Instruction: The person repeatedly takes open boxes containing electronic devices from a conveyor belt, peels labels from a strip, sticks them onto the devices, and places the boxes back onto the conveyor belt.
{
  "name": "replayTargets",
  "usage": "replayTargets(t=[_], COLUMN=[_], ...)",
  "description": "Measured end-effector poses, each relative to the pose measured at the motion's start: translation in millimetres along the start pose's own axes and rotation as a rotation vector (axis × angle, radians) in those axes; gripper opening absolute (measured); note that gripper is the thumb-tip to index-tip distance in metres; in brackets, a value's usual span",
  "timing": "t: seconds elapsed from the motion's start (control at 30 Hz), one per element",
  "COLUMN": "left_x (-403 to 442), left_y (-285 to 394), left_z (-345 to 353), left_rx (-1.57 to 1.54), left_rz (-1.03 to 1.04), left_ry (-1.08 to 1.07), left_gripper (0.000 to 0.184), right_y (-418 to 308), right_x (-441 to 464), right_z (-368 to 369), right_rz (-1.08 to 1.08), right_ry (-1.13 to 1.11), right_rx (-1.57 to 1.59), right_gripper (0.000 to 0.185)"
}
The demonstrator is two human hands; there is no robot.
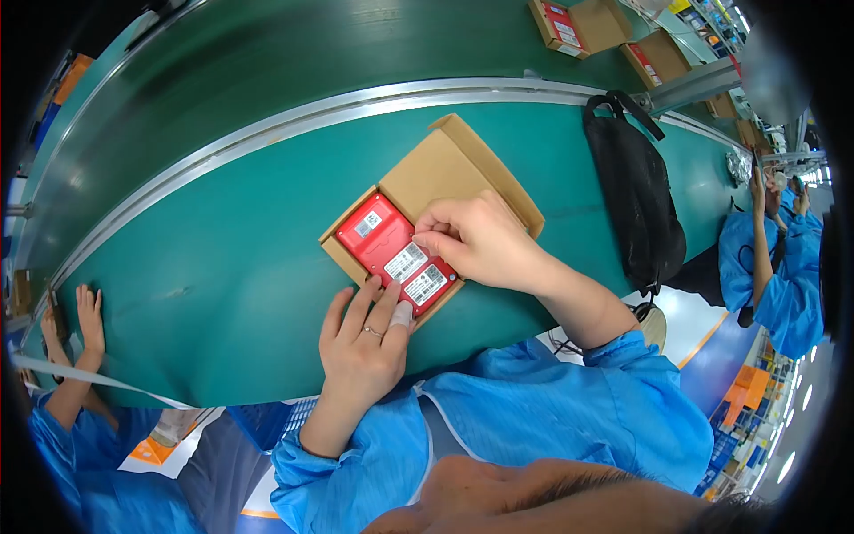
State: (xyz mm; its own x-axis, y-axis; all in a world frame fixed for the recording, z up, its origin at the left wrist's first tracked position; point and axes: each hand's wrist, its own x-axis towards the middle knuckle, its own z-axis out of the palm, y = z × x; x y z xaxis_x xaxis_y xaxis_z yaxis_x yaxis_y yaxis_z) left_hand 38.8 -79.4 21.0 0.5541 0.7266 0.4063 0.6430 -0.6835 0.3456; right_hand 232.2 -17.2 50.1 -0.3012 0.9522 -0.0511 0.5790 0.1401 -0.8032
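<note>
A red device (384, 233) with white printed labels lies in an open brown cardboard box (445, 178), its lid folded back toward the upper right. My left hand (365, 343) rests at the box's near edge, fingers stretched out, the fingertips touching the lower end of the device and the label (425, 283) there. It wears a ring, and one fingertip has a pale wrap. My right hand (485, 240) is over the right side of the device, thumb and forefinger pinched together beside the upper label (406, 262). Whatever is between these fingertips is too small to make out.
A black bag (633, 191) lies on the green table to the right. Past the metal rail (356, 102), open boxes (578, 31) with red devices stand on a green belt. Co-workers in blue sit at left and right; one's hand (89, 316) rests on the table.
</note>
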Motion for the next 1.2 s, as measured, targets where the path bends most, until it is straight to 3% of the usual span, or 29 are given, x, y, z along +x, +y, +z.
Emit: replayTargets(t=[1.2], left_x=[1], left_y=[-6], left_z=[8], left_rx=[-0.049], left_rz=[-0.016], left_ry=[0.032], left_gripper=[0.019], right_y=[0], right_x=[2], right_z=[18], right_rz=[-0.002], right_ry=[-0.052], right_rx=[-0.327], right_gripper=[0.007])
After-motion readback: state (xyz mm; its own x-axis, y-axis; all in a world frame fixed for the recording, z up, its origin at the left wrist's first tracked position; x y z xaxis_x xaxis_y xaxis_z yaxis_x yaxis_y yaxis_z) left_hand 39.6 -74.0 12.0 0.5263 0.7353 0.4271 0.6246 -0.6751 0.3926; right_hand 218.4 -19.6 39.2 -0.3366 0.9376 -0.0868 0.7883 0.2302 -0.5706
